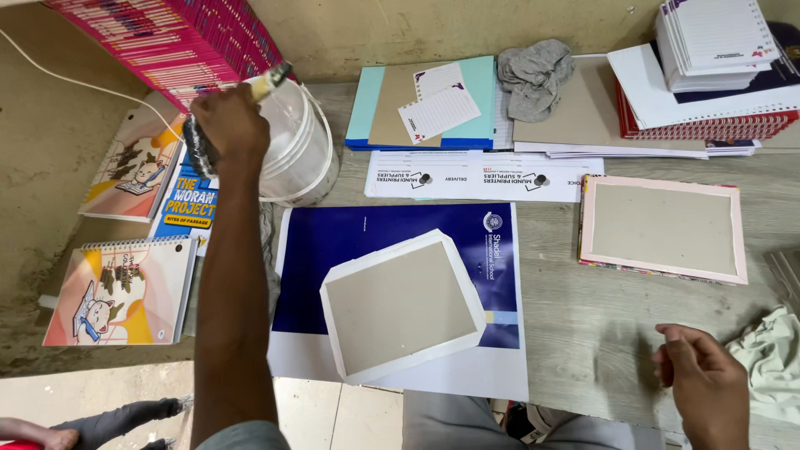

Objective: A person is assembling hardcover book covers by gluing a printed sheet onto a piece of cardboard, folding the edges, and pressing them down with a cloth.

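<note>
My left hand (229,125) grips a paintbrush (268,83) with a pale wooden handle, held over the rim of a white plastic bucket (300,154) at the table's back left. In front of me a grey cardboard sheet with a white paper border (402,304) lies tilted on a large blue and white printed sheet (375,242). My right hand (704,383) hovers near the table's front right edge, fingers loosely curled, holding nothing. A second board with a pink border (662,229) lies flat at the right.
Spiral notebooks with cartoon covers (121,292) lie at the left. A pink stack of books (179,37), teal covers (425,104), a grey rag (533,75) and stacked notebooks (708,67) line the back. A pale cloth (771,354) sits at the right edge.
</note>
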